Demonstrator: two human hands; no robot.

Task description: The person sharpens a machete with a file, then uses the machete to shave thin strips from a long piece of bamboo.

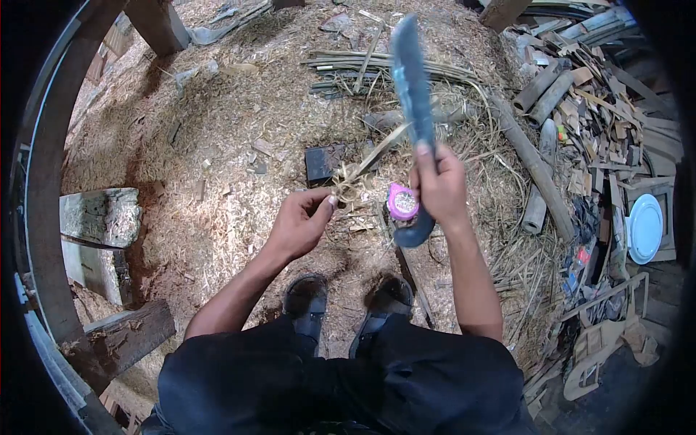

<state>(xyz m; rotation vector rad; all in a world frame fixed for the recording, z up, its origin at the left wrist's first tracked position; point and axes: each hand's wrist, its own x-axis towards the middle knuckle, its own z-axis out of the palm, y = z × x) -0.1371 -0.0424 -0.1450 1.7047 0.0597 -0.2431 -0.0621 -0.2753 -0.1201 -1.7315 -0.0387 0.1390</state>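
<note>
My right hand (440, 185) is wrapped round the dark handle of a machete (412, 76), its blade pointing up and away from me, slightly blurred. With thumb and fingertips together, my left hand (303, 221) pinches the near end of a pale split bamboo strip (383, 147). Curled shavings hang at that end, and the strip slants up to the right, passing behind the blade. Just left of the machete handle is a pink tape measure (402, 202). A dark block (317, 165) sits on the ground beyond my left hand.
Wood shavings (239, 145) cover the ground. Bundled strips (391, 67) lie ahead; poles (533, 163) and heaped offcuts (605, 123) are on the right, near a pale blue round lid (644, 228). Wooden blocks (101, 217) stand left. My sandalled feet (308, 301) are below.
</note>
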